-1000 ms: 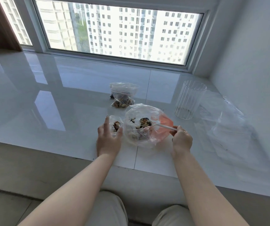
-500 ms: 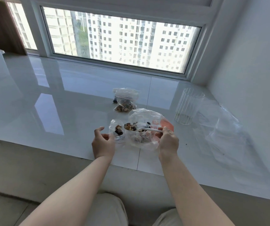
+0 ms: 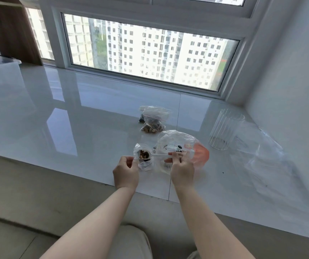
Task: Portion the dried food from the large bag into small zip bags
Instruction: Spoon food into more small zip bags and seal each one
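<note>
Glossy white counter under a big window, high-rises outside. Left hand pinches a small zip bag open; right hand grips what looks like a white spoon, tipping dried food in. Large bag sits just behind, filled bags farther back, clear cup to the right.
</note>
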